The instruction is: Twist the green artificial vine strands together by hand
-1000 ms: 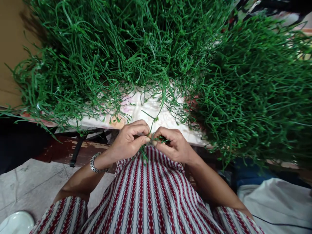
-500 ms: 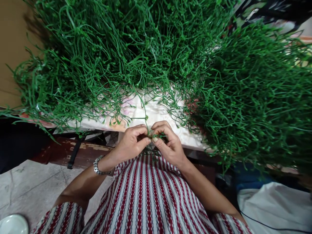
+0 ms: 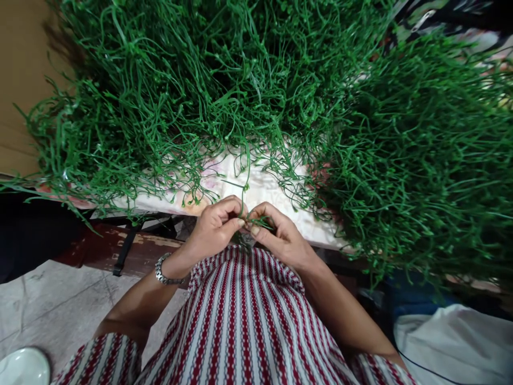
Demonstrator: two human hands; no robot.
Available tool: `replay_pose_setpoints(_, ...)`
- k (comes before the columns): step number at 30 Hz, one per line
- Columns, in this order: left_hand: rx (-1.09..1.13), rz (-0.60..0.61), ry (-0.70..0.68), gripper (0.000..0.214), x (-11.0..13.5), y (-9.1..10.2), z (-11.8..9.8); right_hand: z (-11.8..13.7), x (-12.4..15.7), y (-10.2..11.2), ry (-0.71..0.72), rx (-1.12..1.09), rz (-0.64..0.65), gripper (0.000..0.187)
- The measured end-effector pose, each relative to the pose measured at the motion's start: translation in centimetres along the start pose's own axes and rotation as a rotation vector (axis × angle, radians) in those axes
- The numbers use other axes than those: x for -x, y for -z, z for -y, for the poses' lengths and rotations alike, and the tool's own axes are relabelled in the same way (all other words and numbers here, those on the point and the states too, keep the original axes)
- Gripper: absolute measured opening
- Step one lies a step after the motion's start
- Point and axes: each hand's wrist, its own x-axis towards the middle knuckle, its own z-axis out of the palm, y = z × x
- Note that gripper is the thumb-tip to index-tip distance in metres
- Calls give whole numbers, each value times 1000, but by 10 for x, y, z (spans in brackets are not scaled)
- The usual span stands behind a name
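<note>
Between my two hands, over the near edge of the table, is a thin green plastic plant stem (image 3: 246,187), its upper part standing up with a side branch pointing left. My left hand (image 3: 216,227) is closed, thumb and forefinger pinching the stem. My right hand (image 3: 280,232) is also closed in a pinch close beside it, with short green stem ends (image 3: 262,220) showing between its fingers. The exact point where the fingertips meet the stem is partly hidden. Just beyond the hands lies a large heap of similar green stems (image 3: 192,80).
A second dense heap of stems (image 3: 409,160) covers the right side. A pale floral cloth (image 3: 260,187) lies under them. A brown panel (image 3: 28,107) stands at the left. Below are a reddish wooden bench (image 3: 100,248), a white dish (image 3: 24,369) and a white cloth bag (image 3: 457,342).
My left thumb has shifted slightly up, and the fingertips are a little farther apart. The stem's upper part has tipped slightly to the right. The view has shifted a little.
</note>
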Motion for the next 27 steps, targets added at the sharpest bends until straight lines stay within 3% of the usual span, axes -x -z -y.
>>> replay_pose_setpoints(3, 54, 29, 85, 5, 3, -3, 0, -1, 1, -1, 82, 207, -15, 20)
replay_pose_setpoints(6, -1, 71, 88, 10, 3, -3, -1, -4, 1, -4, 123, 281, -6, 26)
replay_pose_setpoints(16, -141, 220, 22, 14, 23, 7, -27, 5, 11, -5, 192, 21, 281, 34)
replay_pose_setpoints(21, -137, 284, -39, 16, 27, 7, -41, 11, 17, -9, 184, -26, 305, 38)
replay_pose_setpoints(27, -119, 278, 18, 15, 25, 9, -40, 10, 26, -8, 156, -134, 264, 39)
